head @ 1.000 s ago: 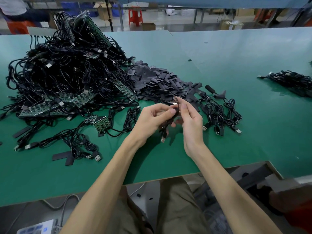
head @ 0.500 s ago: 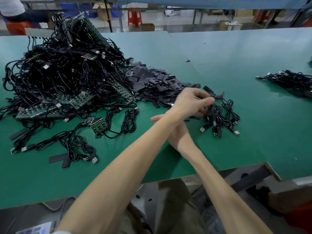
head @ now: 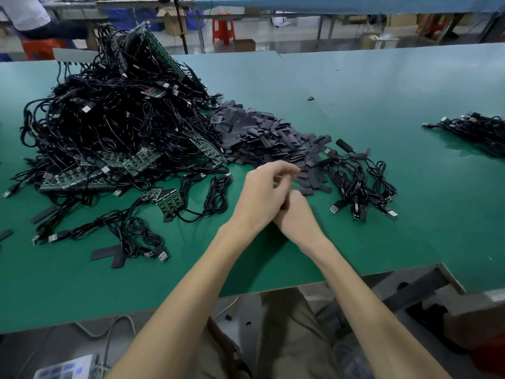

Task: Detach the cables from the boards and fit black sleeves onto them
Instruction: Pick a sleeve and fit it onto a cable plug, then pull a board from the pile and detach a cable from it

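Left hand (head: 262,198) hovers over the green surface (head: 382,91), near centre, fingers loosely curled with the tips just short of the near edge of the black sleeve pile (head: 262,138). Nothing visible in that hand, though the fingertips are blurred. Right hand (head: 296,217) sits just beside and partly under the left hand, knuckles up, with its fingers hidden, so cannot tell if it grips anything. A dark patch shows between the 2 hands and is unclear.

The sleeve pile is a flat grey-black heap at mid surface, running from far left to near right. Touching its left side is the big heap of cables and boards (head: 114,127): tangled black cables with USB plugs, and green boards sticking out at the top and along the near edge.

Right of the sleeves, touching their near right edge, lies a small bunch of cables (head: 358,184), plugs pointing near. Well apart at the far right edge lies another cable bundle (head: 475,129).

Near left of the hands are small green boards (head: 166,201) with cables attached, just beside a coiled cable (head: 216,198). Further near left, 2 loose sleeves (head: 109,255) lie flat and crossed, next to a cable with USB plugs (head: 155,253).

Beyond the surface are a red stool (head: 223,28) and a cardboard box (head: 244,45) on the floor. Below the near edge, the person's lap shows between the forearms.
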A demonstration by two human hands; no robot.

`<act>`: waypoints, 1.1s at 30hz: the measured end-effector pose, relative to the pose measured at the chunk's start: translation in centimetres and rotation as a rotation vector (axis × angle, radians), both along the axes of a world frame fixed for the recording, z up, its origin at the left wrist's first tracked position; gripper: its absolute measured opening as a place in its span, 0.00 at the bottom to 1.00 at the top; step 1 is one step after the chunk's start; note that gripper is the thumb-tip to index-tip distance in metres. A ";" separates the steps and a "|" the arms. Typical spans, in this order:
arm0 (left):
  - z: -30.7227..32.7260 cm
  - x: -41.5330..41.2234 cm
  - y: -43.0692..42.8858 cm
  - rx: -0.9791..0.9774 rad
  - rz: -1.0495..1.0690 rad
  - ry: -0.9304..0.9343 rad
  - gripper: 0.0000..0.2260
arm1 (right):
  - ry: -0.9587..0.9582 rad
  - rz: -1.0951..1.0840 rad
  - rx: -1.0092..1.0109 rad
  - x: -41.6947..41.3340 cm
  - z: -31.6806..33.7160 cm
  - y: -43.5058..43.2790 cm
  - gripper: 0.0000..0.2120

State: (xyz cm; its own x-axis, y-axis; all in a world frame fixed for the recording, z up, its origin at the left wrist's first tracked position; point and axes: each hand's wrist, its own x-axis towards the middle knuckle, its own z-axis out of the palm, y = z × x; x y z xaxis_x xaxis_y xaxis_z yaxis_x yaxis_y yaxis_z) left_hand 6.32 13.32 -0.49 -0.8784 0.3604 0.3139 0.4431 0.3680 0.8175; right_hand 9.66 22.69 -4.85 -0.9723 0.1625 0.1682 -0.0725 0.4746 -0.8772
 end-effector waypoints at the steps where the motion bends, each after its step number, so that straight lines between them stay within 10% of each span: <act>1: -0.4 0.3 -1.1 -0.020 0.036 0.053 0.12 | -0.010 -0.007 0.003 0.0 0.1 0.1 0.12; 6: -1.3 1.6 -6.1 -0.244 0.416 0.517 0.09 | -0.002 0.046 -0.151 -0.1 0.1 0.1 0.08; 11: -0.4 1.2 -9.0 -0.400 0.727 0.123 0.15 | -0.018 0.042 -0.159 0.0 0.0 0.3 0.08; 22: -1.4 1.1 -7.8 -0.291 0.350 0.082 0.29 | -0.014 0.058 -0.138 0.0 0.0 0.3 0.08; 33: -1.2 1.0 -3.8 0.175 0.189 0.105 0.11 | 0.057 0.135 -0.192 0.4 0.6 0.4 0.10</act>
State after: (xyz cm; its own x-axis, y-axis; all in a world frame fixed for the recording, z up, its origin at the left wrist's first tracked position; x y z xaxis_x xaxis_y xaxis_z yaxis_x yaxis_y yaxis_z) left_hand 7.32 9.54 -1.65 -0.8844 0.1250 0.4497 0.4654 0.3094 0.8293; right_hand 10.07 23.11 -4.22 -0.9771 0.0662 0.2024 -0.1762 0.2823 -0.9430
